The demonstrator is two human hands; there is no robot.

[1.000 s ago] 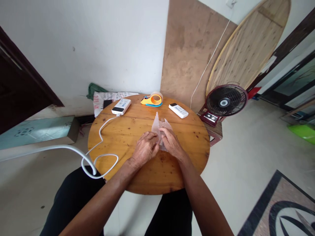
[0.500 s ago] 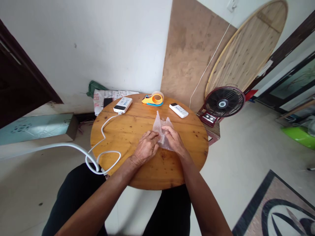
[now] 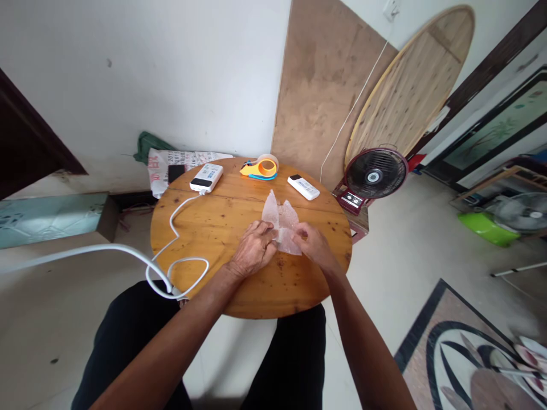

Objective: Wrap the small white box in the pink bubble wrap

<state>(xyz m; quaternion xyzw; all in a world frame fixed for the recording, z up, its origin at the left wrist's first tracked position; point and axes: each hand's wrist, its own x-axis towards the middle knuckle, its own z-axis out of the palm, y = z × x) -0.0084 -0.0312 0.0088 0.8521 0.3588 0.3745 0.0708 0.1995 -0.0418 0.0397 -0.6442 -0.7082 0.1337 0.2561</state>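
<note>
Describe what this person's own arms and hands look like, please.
The left hand and right hand are human and ungloved. No sleeve, watch or bracelet shows on either bare forearm; rings are too small to tell. Plain black trousers cover the legs.

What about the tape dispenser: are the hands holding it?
No, the tape dispenser lies on the table beyond the left hand and right hand, which are at the translucent wrap.

The left fingers (image 3: 261, 226) hide part of the translucent wrap (image 3: 288, 215) on the table (image 3: 265, 296); left of the table, 1 white cable (image 3: 102, 246) is cut off.
</note>
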